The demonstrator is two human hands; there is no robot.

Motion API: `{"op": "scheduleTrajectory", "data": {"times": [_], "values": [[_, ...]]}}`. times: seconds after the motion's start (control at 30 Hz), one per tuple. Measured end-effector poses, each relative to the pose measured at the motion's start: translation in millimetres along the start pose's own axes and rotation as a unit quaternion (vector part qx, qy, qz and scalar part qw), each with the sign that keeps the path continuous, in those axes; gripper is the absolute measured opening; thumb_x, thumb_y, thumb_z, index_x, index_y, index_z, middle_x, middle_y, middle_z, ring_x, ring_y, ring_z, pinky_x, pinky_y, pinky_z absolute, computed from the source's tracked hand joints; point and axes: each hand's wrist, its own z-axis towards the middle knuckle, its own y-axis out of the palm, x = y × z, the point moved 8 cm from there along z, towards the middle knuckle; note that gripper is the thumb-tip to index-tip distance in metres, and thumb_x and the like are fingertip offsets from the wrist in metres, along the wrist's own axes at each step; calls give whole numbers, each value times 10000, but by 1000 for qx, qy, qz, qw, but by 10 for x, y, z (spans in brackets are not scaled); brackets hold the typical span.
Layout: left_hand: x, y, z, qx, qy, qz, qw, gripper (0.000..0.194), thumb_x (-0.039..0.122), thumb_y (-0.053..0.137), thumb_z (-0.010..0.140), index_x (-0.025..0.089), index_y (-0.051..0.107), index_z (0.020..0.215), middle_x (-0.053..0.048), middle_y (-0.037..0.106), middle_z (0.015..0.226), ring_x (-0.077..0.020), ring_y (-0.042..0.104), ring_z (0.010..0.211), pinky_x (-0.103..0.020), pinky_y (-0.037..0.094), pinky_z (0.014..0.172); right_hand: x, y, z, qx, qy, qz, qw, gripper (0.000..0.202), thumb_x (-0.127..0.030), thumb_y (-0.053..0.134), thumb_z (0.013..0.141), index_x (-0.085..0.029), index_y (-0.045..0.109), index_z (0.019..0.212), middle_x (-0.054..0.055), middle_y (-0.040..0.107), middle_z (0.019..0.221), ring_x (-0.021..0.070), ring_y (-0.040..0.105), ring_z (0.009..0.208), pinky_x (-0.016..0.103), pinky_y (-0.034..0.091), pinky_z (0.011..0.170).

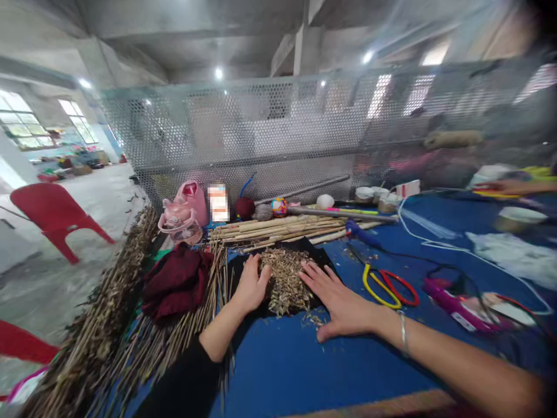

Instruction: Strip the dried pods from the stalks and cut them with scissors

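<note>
Your left hand (250, 285) is half open, touching the left edge of the heap of dry plant pieces (287, 281); your right hand (343, 299) is spread wide, fingertips at the right edge. Both seem to grip nothing. The heap lies between them, on a black sheet (321, 253) over the blue surface (278, 371). To the right are scissors (367, 273); to the left, thin stalks (215, 284) and dark red cloth (176, 284).

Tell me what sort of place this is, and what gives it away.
Probably a handcraft workshop in a bare concrete hall: the blue worktable holds scissors, a heap of dry plant scraps and bundled dry stems, with a perforated screen behind.
</note>
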Motion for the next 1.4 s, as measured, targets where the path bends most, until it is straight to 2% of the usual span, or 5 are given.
{"op": "scheduleTrajectory", "data": {"times": [0.43,0.73,1.03,1.17,1.4], "values": [[91,-54,-142,22,33,-119,992,594,478,303,887,91,341,1336,-157,349,1413,-230,311,1309,-377,204,1102,-52,-174,838,98,14,98,990,738,-606,371,831,-223,194,1436,106,203,1492,296,135,1367,553,188,1056],[4,-100,-127,72,15,-91,993,590,460,332,880,83,352,1333,-155,389,1387,-221,340,1293,-349,224,1090,267,-207,1164,162,98,191,963,533,-520,383,860,-143,569,1187,156,597,1189,264,539,1109,432,397,962],[-38,-99,-149,82,-14,-38,996,625,453,324,870,41,344,1340,-177,341,1411,-231,282,1323,-354,177,1106,433,-492,695,231,115,100,961,434,-340,396,876,-123,513,1233,157,546,1255,262,491,1168,428,367,1000],[-42,-72,-146,80,-13,-24,996,630,454,327,866,34,351,1335,-186,342,1408,-242,269,1329,-370,172,1109,895,-308,331,162,262,14,951,429,-154,399,815,-49,499,1218,226,591,1140,308,578,1030,441,426,901],[-47,-72,-130,87,9,-7,996,615,453,319,868,42,362,1324,-189,360,1395,-244,282,1323,-385,183,1106,965,-78,261,133,278,74,948,483,-80,424,750,-85,468,1231,193,571,1187,274,576,1056,372,427,893]]}}
